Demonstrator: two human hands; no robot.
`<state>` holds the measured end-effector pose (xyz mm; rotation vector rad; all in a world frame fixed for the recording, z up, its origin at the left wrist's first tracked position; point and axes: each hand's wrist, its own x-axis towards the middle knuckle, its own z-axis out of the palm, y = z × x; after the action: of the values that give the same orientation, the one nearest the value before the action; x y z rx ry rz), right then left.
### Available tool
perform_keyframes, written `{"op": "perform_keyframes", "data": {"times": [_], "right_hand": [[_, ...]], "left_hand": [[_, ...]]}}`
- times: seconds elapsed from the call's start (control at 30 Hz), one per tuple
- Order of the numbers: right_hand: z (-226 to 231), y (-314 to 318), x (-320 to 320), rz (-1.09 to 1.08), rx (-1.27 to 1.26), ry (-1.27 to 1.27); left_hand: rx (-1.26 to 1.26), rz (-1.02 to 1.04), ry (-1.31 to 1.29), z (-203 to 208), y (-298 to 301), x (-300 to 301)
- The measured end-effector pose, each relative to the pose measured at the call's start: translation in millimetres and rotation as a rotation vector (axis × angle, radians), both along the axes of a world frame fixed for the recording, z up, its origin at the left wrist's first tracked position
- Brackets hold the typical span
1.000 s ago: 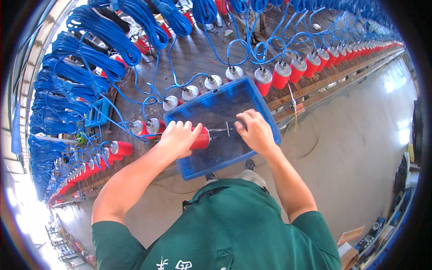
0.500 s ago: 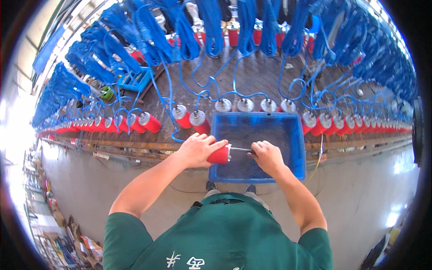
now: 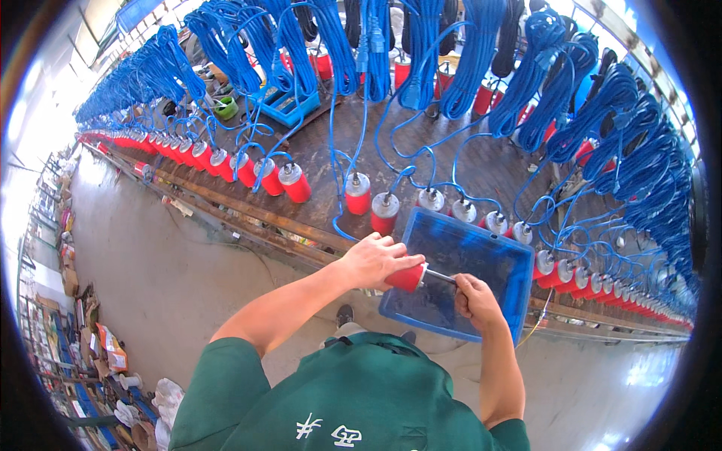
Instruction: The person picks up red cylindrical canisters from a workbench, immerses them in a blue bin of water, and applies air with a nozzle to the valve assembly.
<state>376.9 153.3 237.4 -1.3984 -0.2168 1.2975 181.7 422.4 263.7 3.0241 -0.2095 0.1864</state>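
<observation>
Over the blue tray [image 3: 525,286], my left hand [image 3: 374,263] is closed round a red cylinder [image 3: 407,279] with a metal end, lying on its side. A thin metal rod [image 3: 440,276] runs from that end to my right hand [image 3: 478,299], whose thumb and fingers pinch its other end. Most of the cylinder's left part is hidden under my left hand. Just beyond that hand, similar red cylinders [image 3: 359,197] with grey metal tops stand on the bench, blue cables coming out of them.
The dark wooden bench [image 3: 320,158] curves across the view. Coiled blue cables [image 3: 470,60] hang in a long row above it. Several red cylinders line its front edge on both sides. A smaller blue crate [image 3: 289,105] and a green bowl [image 3: 225,108] sit farther back.
The view has turned, so the bench now slants and the tray appears farther right. Both hands keep hold of the cylinder and rod; my right fingers look more curled in.
</observation>
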Motion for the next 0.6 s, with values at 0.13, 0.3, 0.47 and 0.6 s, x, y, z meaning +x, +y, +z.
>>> {"op": "perform_keyframes", "data": {"times": [0.13, 0.3, 0.47, 0.6], "right_hand": [[11.8, 5.4, -18.8, -0.018, 0.109, -0.456], [-5.7, -18.1, -6.5, -0.009, 0.209, -0.325], [-12.7, -10.4, -1.5, 0.094, 0.161, -0.426], [14.3, -0.3, -19.8, 0.126, 0.068, -1.084]], "left_hand": [[-0.026, 0.029, -0.006, -0.1, -1.5, -4.7], [-0.029, 0.014, 0.018, -6.2, -0.2, -1.6], [-0.027, 0.036, 0.054, -5.5, -3.9, -2.6], [-0.033, 0.025, 0.062, -5.1, -1.7, -3.2]]}}
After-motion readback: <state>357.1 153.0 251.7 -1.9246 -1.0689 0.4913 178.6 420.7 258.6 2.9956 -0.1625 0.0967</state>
